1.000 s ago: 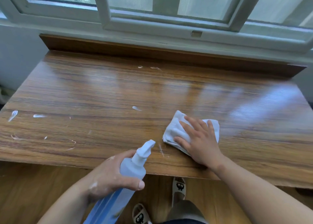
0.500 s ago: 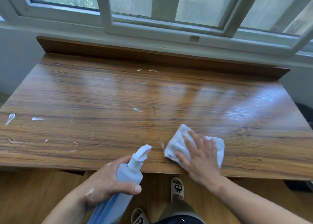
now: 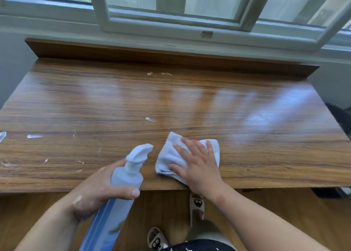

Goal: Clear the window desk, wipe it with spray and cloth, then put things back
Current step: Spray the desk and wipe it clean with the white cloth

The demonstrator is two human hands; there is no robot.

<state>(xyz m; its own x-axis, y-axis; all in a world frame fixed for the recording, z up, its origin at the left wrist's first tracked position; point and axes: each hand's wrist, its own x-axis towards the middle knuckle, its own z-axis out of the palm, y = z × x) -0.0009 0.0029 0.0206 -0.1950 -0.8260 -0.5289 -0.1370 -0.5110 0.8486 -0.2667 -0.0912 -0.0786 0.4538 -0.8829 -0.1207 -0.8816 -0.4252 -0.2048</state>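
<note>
The wooden window desk (image 3: 114, 106) fills the view, bare apart from white smears (image 3: 151, 119) at its middle, left side and back. My left hand (image 3: 95, 192) grips a pale blue spray bottle (image 3: 125, 178) over the desk's front edge, nozzle pointing forward and right. My right hand (image 3: 197, 165) lies flat with spread fingers on a folded white cloth (image 3: 171, 154), pressing it on the desk near the front edge, just right of the bottle's nozzle.
A raised wooden ledge (image 3: 171, 58) runs along the desk's back under the white window frame (image 3: 171, 21). Below the front edge are the wooden floor and my slippered feet (image 3: 197, 205). Something dark (image 3: 340, 118) sits past the desk's right end.
The cloth under my right hand slid toward the front edge, then slightly back up. The bottle in my left hand has risen a little toward the desk.
</note>
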